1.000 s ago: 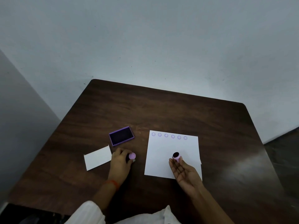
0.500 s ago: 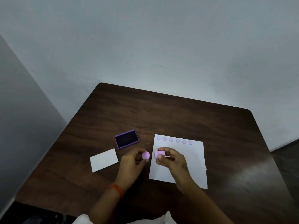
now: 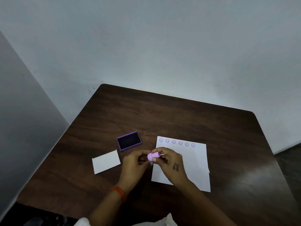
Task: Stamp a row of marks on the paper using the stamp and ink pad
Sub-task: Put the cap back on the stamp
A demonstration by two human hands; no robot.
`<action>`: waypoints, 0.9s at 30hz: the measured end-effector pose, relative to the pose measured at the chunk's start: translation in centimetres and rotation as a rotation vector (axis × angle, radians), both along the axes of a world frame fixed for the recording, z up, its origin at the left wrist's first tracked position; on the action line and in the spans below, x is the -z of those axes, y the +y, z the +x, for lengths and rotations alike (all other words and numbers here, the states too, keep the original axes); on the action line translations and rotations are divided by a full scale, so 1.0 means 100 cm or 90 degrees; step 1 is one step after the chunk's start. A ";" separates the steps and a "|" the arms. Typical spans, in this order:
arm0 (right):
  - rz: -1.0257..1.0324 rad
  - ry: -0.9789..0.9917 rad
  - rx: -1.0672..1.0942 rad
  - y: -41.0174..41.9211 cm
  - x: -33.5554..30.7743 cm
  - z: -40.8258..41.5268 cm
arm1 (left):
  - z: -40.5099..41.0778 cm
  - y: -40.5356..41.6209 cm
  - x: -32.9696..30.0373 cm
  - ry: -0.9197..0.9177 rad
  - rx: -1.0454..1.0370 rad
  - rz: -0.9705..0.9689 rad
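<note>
1. Stamp point(image 3: 153, 156) pinched between left hand point(image 3: 135, 163) and right hand point(image 3: 171, 163), both closed on it, above paper's point(image 3: 193, 160) left edge.
2. Six marks point(image 3: 177, 142) along paper top.
3. Ink pad point(image 3: 129, 141) open, left of paper.

A dark brown wooden table point(image 3: 162, 111) fills the lower part of the view. Its corners are round, and a pale patch of light shines on its right side. A small white card point(image 3: 105, 161) lies flat on the table, toward the left. One of its far corners curls up a little. Behind the table stands a plain pale wall point(image 3: 162, 46) with a few tiny dark specks. A grey wall point(image 3: 24, 111) runs down the left side. A strip of dark floor point(image 3: 291, 152) shows at the right.
</note>
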State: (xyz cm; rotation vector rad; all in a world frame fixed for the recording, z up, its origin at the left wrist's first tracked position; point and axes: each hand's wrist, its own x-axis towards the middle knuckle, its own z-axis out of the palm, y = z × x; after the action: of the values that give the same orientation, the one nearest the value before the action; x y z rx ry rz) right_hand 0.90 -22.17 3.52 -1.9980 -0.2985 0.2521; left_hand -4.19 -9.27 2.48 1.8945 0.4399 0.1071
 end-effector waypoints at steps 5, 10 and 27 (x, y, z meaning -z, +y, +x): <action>-0.020 0.049 0.002 -0.002 0.000 0.005 | 0.001 0.001 0.000 -0.006 0.004 0.015; -0.024 0.085 -0.017 -0.006 -0.002 0.010 | 0.003 0.005 -0.001 -0.009 0.008 0.024; -0.074 0.117 0.000 0.002 0.001 0.009 | 0.002 0.008 0.002 -0.039 0.031 0.058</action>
State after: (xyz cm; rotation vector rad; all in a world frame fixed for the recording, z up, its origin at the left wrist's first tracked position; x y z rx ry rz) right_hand 1.75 -21.95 3.40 -2.0720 -0.1706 0.4587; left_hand -4.00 -8.42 2.24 1.9847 0.3519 0.1548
